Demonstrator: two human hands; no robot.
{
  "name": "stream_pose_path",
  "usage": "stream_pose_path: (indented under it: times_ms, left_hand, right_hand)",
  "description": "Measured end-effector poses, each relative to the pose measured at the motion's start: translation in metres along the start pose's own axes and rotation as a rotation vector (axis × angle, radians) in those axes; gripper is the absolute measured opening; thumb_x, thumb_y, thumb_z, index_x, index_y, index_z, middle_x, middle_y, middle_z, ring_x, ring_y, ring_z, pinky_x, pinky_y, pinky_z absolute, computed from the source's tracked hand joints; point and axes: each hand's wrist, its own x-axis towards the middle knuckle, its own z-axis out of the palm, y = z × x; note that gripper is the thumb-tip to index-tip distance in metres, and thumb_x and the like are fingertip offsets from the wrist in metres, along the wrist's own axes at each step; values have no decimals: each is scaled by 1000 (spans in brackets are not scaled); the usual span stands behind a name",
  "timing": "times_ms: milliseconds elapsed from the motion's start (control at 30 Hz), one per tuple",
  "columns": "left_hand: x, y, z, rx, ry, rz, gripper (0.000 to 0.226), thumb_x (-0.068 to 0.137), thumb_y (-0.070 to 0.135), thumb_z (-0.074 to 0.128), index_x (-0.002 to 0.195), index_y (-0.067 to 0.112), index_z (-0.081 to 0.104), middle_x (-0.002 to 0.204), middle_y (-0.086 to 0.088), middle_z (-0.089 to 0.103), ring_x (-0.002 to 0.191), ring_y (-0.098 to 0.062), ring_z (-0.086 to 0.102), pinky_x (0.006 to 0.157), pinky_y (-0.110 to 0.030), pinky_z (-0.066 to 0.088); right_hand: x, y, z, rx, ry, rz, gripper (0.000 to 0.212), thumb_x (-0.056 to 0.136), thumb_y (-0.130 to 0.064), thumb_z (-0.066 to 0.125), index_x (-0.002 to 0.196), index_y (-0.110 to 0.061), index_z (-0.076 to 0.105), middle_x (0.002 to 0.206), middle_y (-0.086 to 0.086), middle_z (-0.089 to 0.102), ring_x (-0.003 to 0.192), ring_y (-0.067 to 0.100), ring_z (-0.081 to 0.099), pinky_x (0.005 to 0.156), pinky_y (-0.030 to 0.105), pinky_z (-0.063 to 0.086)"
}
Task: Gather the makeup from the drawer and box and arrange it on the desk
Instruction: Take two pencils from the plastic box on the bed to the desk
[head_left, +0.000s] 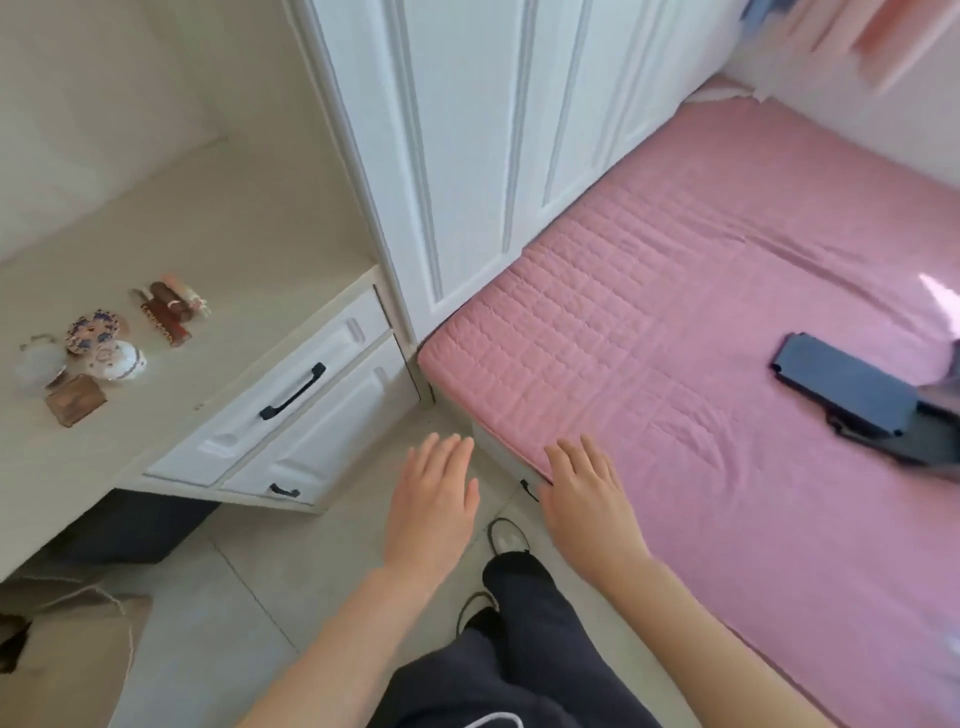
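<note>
The left hand (434, 509) and right hand (587, 499) hover flat, apart, empty. The compacts (96, 332) on the desk (208, 234) look light, hard, probably slippery: pinch each across its rim.

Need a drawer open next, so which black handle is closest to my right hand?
The small handle below the edge of the pink mattress, right beside your right hand; the desk's long handle and short handle sit farther left.

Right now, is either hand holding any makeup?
No, the left hand and right hand are both open and empty, while the makeup lies on the desk.
</note>
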Motion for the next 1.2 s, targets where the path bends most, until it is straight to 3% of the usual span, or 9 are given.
stream_pose_path:
  times_ms: [167, 367, 667, 867, 1200]
  left_hand:
    - [-16, 24, 1, 55, -49, 231, 47, 97, 24, 48, 141, 10, 43, 146, -6, 44, 140, -26, 31, 116, -44, 24]
    - [-34, 69, 7, 81, -120, 433, 47, 98, 27, 46, 143, 13, 42, 148, -2, 42, 143, -22, 25, 119, -42, 15]
    - [-68, 153, 37, 77, -221, 756, 43, 93, 22, 56, 134, 10, 53, 136, -4, 55, 137, -24, 38, 116, -46, 24]
    - [-110, 222, 71, 82, -288, 931, 42, 93, 22, 56, 133, 11, 54, 135, -3, 55, 136, -23, 39, 117, -41, 23]
    - [-204, 370, 138, 29, -362, 1122, 35, 93, 19, 56, 127, 10, 57, 127, -2, 61, 131, -22, 45, 110, -36, 36]
  right_hand:
    - [-60, 10, 23, 72, 32, 201, 49, 101, -28, 31, 146, -11, 24, 152, 4, 26, 146, 27, 11, 118, 40, 13]
    - [-130, 35, 37, 188, 119, 365, 52, 101, -31, 35, 147, -10, 26, 152, 4, 30, 145, 23, 16, 120, 35, 11]
    - [-237, 70, 67, 334, 247, 731, 50, 100, -29, 38, 145, -8, 32, 150, 5, 35, 144, 22, 19, 119, 30, 13]
    - [-309, 107, 84, 396, 299, 927, 51, 101, -30, 37, 146, -9, 30, 150, 5, 34, 145, 21, 18, 119, 31, 15]
    - [-459, 178, 120, 480, 362, 1141, 50, 101, -31, 35, 148, -14, 27, 152, -1, 32, 145, 16, 14, 118, 28, 17]
